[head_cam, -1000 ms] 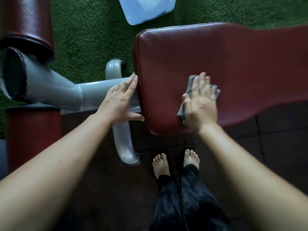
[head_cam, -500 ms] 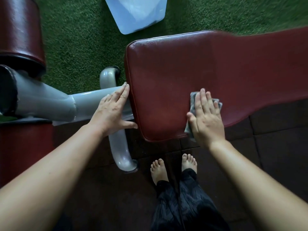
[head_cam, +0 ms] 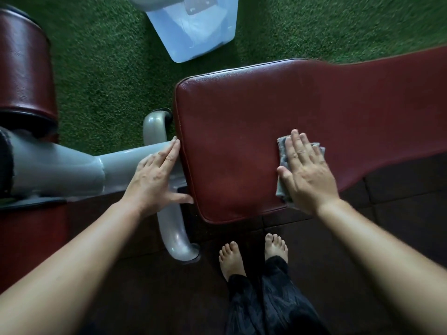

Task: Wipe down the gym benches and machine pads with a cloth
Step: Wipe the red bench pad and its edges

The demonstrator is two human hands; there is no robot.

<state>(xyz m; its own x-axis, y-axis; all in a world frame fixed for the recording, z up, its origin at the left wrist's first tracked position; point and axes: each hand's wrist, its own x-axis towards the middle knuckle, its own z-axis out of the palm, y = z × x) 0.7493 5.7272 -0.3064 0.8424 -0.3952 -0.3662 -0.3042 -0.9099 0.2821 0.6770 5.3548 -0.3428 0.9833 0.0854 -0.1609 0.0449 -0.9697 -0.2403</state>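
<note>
cloth (head_cam: 281, 151) on bench pad (head_cam: 254, 141) under right hand (head_cam: 307, 175), left hand (head_cam: 154, 180) at pad's left edge, tub (head_cam: 193, 32) behind

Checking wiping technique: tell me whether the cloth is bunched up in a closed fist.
No. The right hand lies flat with fingers straight, pressing the grey cloth onto the red bench pad.

Dark red padded bench (head_cam: 254, 141), its leather-like top flat and level. Small grey cloth (head_cam: 281, 153), crumpled, lies spread on the bench near its front edge.
</note>
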